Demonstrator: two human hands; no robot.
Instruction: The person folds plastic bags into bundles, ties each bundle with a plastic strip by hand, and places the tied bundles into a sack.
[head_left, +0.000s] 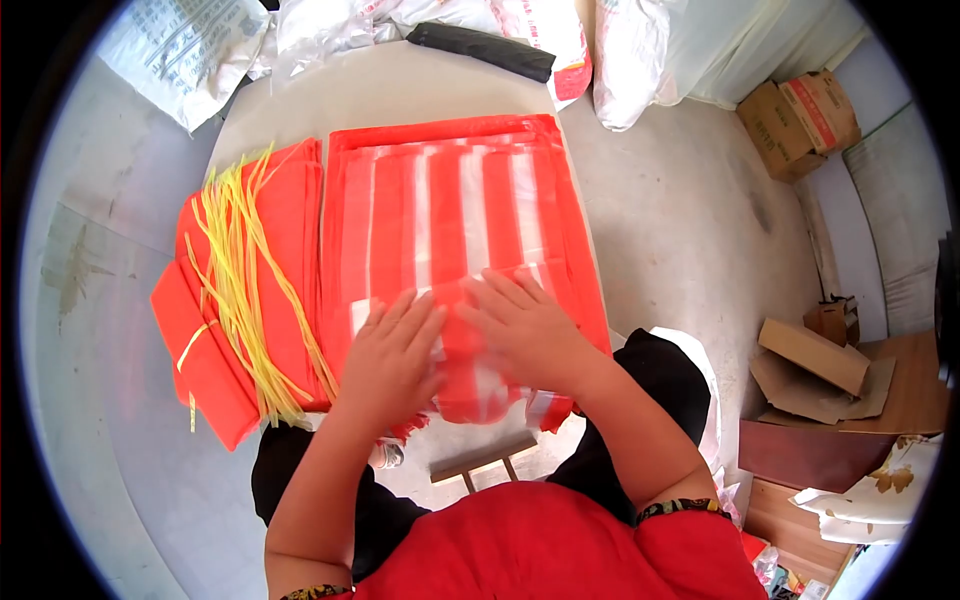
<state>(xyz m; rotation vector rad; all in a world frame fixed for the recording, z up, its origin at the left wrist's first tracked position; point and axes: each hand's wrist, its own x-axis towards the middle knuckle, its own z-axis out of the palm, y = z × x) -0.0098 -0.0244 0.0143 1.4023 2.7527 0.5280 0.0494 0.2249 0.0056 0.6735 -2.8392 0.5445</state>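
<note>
Touching striped plastic (445,215), hands (525,330) spread, pale tabletop (290,110), grey floor (690,200), cardboard box (780,130)

From my end I can't read a single word or number. I do make out print too small or blurred to decipher: grey-blue lines on the plastic sack (187,58) at far left, red characters on the white-and-red sack (535,28) at the far side, dark marks on the cardboard carton (785,128) at far right.
</note>
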